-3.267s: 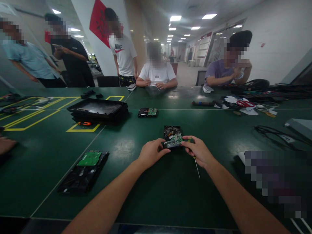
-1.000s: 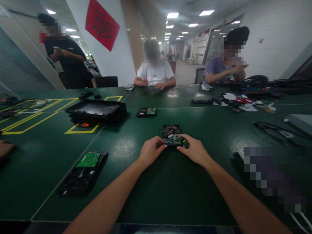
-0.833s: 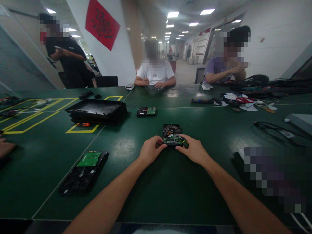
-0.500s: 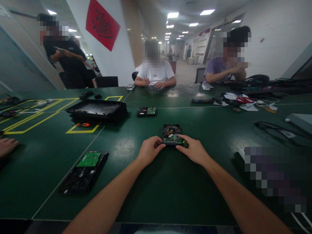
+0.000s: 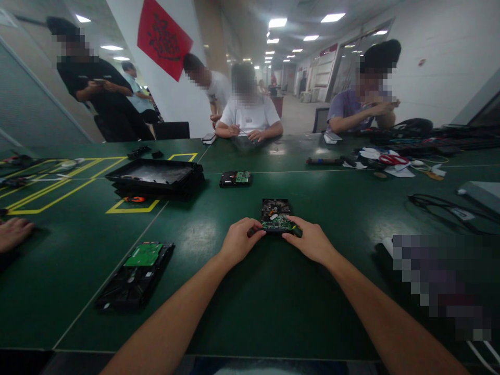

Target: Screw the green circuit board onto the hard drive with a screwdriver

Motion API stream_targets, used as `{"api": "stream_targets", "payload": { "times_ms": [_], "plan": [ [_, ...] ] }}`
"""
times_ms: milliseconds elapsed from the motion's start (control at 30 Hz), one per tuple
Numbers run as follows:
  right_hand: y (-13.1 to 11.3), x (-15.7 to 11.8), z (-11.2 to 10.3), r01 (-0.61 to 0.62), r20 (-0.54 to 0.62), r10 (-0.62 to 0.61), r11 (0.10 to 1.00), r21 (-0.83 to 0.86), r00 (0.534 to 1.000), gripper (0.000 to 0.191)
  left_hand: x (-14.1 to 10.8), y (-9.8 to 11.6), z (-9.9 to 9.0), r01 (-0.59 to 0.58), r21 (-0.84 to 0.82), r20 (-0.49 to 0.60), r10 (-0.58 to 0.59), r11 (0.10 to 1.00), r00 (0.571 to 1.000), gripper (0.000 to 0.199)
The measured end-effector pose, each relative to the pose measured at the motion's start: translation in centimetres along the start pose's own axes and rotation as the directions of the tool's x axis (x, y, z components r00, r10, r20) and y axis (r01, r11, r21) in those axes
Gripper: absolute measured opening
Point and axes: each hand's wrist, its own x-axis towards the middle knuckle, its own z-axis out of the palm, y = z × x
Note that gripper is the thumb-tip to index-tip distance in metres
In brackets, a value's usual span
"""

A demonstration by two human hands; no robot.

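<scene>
A hard disk drive (image 5: pixel 275 210) lies in front of me, its green circuit board at the near end. At its near left corner my left hand (image 5: pixel 242 238) is closed, thumb and fingers pinching the edge. My right hand (image 5: pixel 312 238) is closed at the near right corner, with the index finger along the board. Between that thumb and index finger shows a dark piece with yellow-green (image 5: pixel 297 230), like a tool handle; most of it is hidden. A dark bit also shows inside my left hand's grip. A larger hard drive (image 5: pixel 136 276) rests to the left.
Another drive (image 5: pixel 235 178) lies farther back. Stacked black trays (image 5: pixel 156 177) stand at the left, near yellow tape lines. Cables (image 5: pixel 441 205) and a grey box (image 5: pixel 482 195) are at the right. A co-worker's hand (image 5: pixel 15 233) rests at the left edge; people are across the table.
My hands and the drive stay almost still. Behind the table, a person in white now leans in beside the seated one, and another shows at the back left.
</scene>
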Motion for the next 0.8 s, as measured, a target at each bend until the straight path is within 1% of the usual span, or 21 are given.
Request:
{"api": "stream_targets", "payload": {
  "times_ms": [100,233,400,567,800],
  "plan": [
    [0.12,0.05,0.09,-0.018,0.008,0.018,1.000,0.000,1.000,0.064,-0.04,0.13,-0.09,-0.002,0.004,-0.001,0.002,1.000,1.000,0.016],
    [0.26,0.09,0.17,0.005,-0.002,-0.005,1.000,-0.005,1.000,0.063,-0.10,0.17,-0.07,-0.016,0.010,-0.002,0.016,1.000,1.000,0.016],
    [-0.06,-0.07,-0.09,0.015,-0.001,-0.015,1.000,-0.005,1.000,0.063,-0.16,0.20,-0.05,0.032,-0.011,0.009,-0.032,0.999,0.999,0.026],
    [-0.10,-0.12,-0.06,0.002,-0.022,-0.002,1.000,0.014,1.000,0.062,-0.16,0.15,-0.01,0.000,-0.010,0.027,0.000,1.000,1.000,0.024],
    [0.15,-0.03,0.08,0.026,-0.015,-0.026,0.999,0.018,1.000,0.061,-0.13,0.08,0.19,-0.029,0.002,0.037,0.029,1.000,0.999,0.021]
  ]
}}
